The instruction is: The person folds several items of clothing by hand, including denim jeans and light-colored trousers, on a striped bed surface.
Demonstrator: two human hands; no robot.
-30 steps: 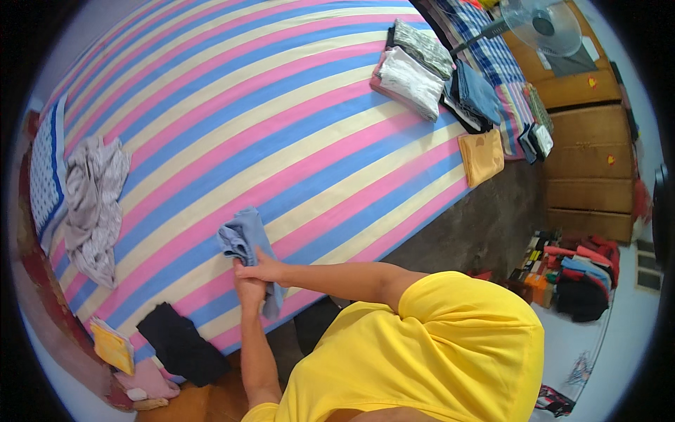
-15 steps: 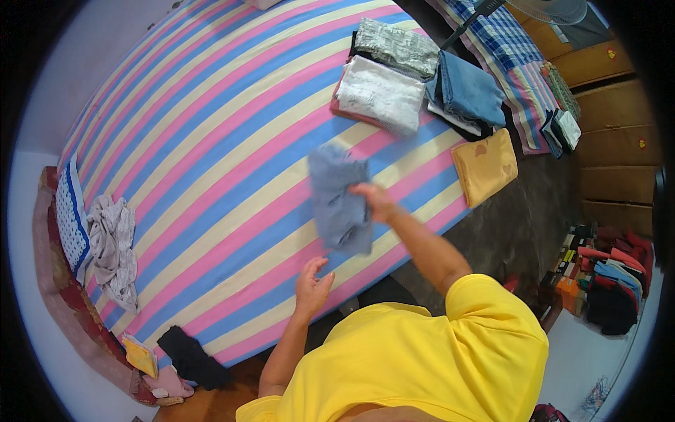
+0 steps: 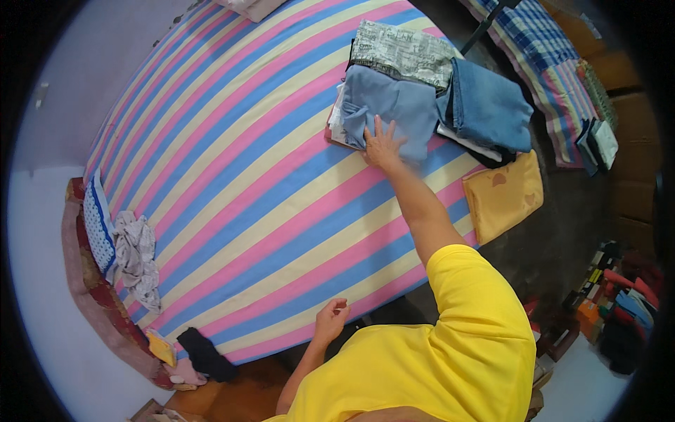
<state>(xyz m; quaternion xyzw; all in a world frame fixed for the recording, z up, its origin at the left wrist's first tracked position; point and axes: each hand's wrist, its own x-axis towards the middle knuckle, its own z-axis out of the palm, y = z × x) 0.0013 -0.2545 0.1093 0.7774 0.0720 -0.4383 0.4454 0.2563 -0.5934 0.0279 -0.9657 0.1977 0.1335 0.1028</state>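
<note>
My right hand [image 3: 383, 144] lies flat, fingers spread, on a folded blue-grey garment [image 3: 394, 105] that tops a small stack of folded clothes on the striped bed sheet [image 3: 267, 190]. A patterned grey-green folded cloth [image 3: 404, 49] lies just behind it and folded blue jeans [image 3: 489, 105] lie to its right. My left hand [image 3: 330, 318] hovers near the bed's near edge, fingers loosely curled, holding nothing.
A yellow folded cloth [image 3: 503, 197] hangs at the bed's right edge. A crumpled light garment [image 3: 137, 257] lies at the left end. A black cloth [image 3: 204, 355] and a yellow item [image 3: 162, 348] sit at the near-left corner. Stacked colourful things [image 3: 619, 302] stand on the floor, right.
My right hand carried the blue-grey garment from the middle of the bed up onto the folded stack and now presses it flat. My left hand drew back toward the near edge.
</note>
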